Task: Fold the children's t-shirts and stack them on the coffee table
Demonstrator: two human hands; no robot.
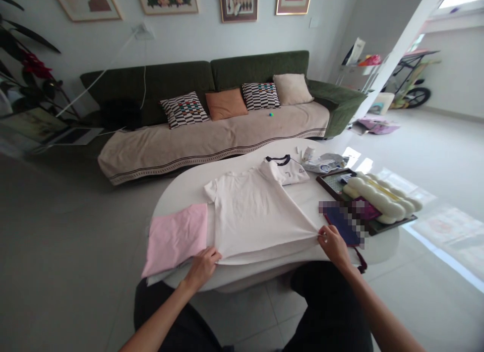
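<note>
A white T-shirt [257, 216] lies spread on the oval white table [176, 195], its lower part lifted towards me. My right hand [335, 246] pinches the shirt's hem corner between fingers and thumb. My left hand [202, 269] grips the hem's near edge, with its fingers lying over the cloth. To the left of that hand sits a folded pink cloth [174, 238]. Beyond the shirt lies a folded white garment with a navy collar [285, 171].
Past my right hand lie a navy cloth [342, 226], partly pixelated, and a dark tray [328, 179] holding a cream quilted pad [374, 198]. Crumpled packets [321, 163] sit at the table's far edge. Behind the table stands a green sofa [189, 145] with several cushions.
</note>
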